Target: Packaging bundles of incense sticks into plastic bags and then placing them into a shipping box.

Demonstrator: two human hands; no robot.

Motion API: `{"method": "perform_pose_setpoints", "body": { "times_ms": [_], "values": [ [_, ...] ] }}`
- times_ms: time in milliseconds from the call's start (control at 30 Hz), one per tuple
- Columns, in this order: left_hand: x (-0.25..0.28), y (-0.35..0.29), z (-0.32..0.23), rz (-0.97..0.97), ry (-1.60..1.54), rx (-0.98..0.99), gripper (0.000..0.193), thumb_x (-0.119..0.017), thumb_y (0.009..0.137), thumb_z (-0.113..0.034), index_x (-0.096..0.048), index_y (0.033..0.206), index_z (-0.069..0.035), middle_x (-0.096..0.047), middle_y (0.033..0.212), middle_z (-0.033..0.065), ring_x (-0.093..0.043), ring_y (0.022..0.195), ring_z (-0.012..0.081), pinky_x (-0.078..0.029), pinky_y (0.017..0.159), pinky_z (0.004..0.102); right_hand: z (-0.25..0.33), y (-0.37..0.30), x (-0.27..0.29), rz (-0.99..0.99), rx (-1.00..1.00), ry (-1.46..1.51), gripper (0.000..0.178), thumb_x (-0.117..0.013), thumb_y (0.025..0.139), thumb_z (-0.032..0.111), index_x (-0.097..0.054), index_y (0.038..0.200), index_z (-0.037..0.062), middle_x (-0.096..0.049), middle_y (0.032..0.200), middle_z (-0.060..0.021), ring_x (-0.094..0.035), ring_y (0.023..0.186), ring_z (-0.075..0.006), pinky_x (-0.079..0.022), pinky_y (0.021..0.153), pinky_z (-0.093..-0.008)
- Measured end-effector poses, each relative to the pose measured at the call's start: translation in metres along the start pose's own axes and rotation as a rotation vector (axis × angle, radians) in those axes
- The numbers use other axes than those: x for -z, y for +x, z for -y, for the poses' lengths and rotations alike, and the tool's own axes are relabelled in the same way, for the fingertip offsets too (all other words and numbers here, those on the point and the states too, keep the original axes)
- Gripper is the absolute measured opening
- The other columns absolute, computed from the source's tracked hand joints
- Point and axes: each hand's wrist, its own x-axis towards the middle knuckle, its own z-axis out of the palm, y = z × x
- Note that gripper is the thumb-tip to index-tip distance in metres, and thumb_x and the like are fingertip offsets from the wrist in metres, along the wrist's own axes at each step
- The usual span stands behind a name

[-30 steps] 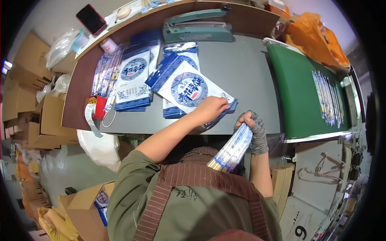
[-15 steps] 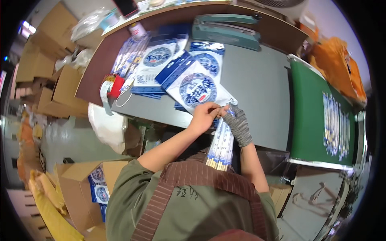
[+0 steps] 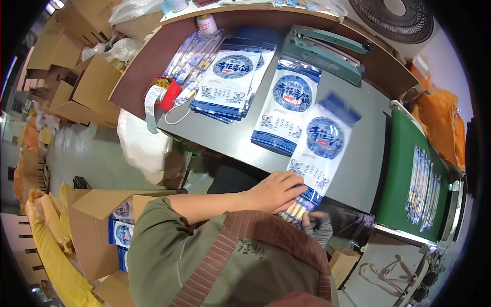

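A white and blue printed pouch (image 3: 322,140) slants up and away over the table's near edge. Out of its near end stick the pale tips of a bundle of wrapped chopsticks (image 3: 295,211). My bare left hand (image 3: 279,190) is closed around the pouch's near end, fingers across the top. Beside the chopstick tips is my right hand (image 3: 319,227), in a grey fingerless glove, its thumb and fingers curled but apart. Whether it touches the tips is hard to tell. More flat pouches (image 3: 286,105) lie just left of the held one, and a stack of pouches (image 3: 227,84) lies farther left.
Loose wrapped chopsticks (image 3: 192,59) lie at the far left by a red container (image 3: 166,94). A green bag sealer (image 3: 327,53) stands at the back. On the right, a green conveyor belt (image 3: 396,179) carries more chopsticks. An open carton (image 3: 94,230) stands at lower left.
The chopstick bundle, bare before, now has a pouch around most of it. That pouch has come off the pile to the right. My left hand has moved nearer me, and the right lower. The view has shifted.
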Motion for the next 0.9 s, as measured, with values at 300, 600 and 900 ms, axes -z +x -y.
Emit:
{"method": "perform_pose_setpoints", "body": {
  "times_ms": [300,600,900],
  "values": [
    [-0.016,0.039,0.044,-0.265,0.086,0.170,0.031,-0.065,0.071,-0.002,-0.058,0.101,0.001,-0.055,0.097,0.0143,-0.057,0.089,0.0326,-0.050,0.072,0.0374,0.059,0.122,-0.010,-0.312,0.230,-0.467,0.048,-0.064,0.082,0.014,-0.049,0.127,0.0086,-0.062,0.111,-0.0182,-0.062,0.098,-0.0369,-0.050,0.083,-0.0419],
    [0.029,0.049,0.020,-0.133,-0.255,0.398,0.017,-0.059,0.083,-0.013,-0.058,0.096,-0.003,-0.061,0.074,0.0158,-0.062,0.066,0.0303,-0.048,0.060,0.0383,0.065,0.094,0.031,-0.346,0.471,-0.312,0.036,-0.056,0.081,0.004,-0.065,0.115,0.0085,-0.068,0.100,-0.0127,-0.063,0.076,-0.0218,-0.050,0.071,-0.0341],
    [0.178,0.216,0.003,0.089,-0.412,0.320,0.020,-0.060,0.076,-0.010,-0.069,0.088,0.004,-0.066,0.068,0.0100,-0.065,0.059,0.0144,-0.052,0.057,0.0274,0.300,0.143,0.145,-0.121,0.319,-0.232,0.031,-0.058,0.086,0.015,-0.065,0.113,0.0025,-0.063,0.075,0.0014,-0.045,0.050,-0.0011,-0.034,0.044,-0.0146]
  ]
}}
